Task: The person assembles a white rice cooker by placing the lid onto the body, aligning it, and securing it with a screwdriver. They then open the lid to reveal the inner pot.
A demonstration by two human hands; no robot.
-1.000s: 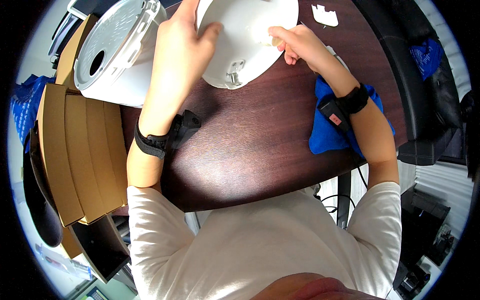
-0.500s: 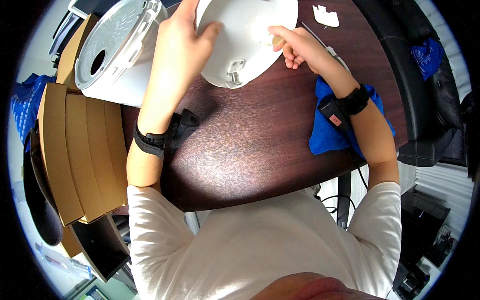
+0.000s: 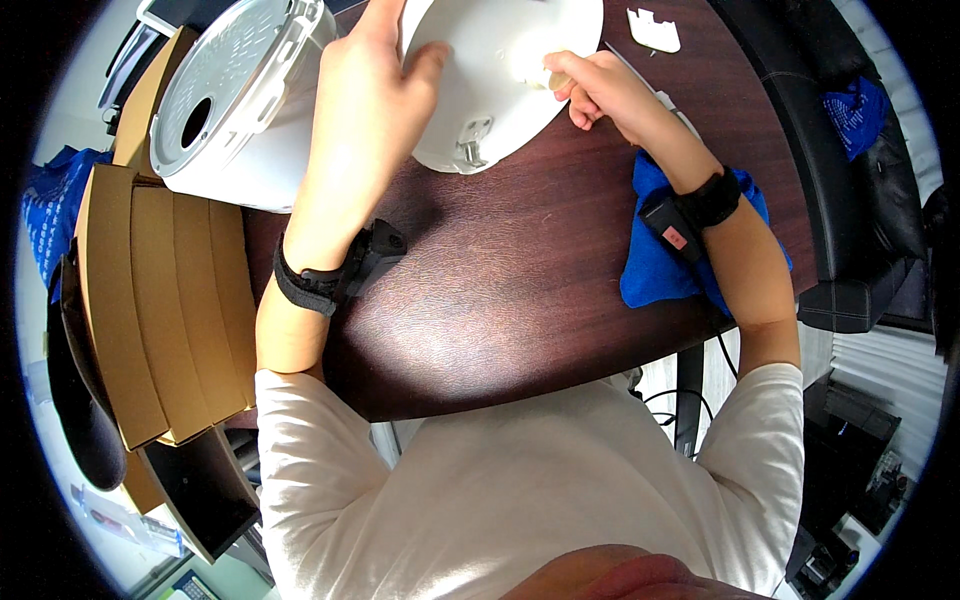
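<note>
A round white lid [image 3: 505,75] is held at the far edge of the dark wooden table [image 3: 500,290], just right of a white cooker body [image 3: 235,110] lying on its side. The lid is gripped along its left rim by the left hand [image 3: 365,110]: the thumb is pressed on the inner face and the fingers are wrapped behind, so that hand is clamped on the lid. The right hand [image 3: 600,90] is curled with its fingertips pinched together against the lid's inner face near the middle; something small and pale seems to be held there, but what it is cannot be told.

The step in hand is judged to be work on the inside of the lid, with the lid steadied by one hand and a small spot handled by the other. For the next move, a firm hold on the rim is called for, so that the lid is not turned under the fingertip pressure.

The lid is tilted, its inner face turned toward the person and up. Being round, it has no clear long axis; its hinge bracket [image 3: 472,140] is pointed toward the person, near the table surface.

A blue cloth [image 3: 655,270] is lain under the right forearm. A small white part [image 3: 653,28] is set apart at the far right. Flat cardboard [image 3: 150,300] is stacked at the left.
</note>
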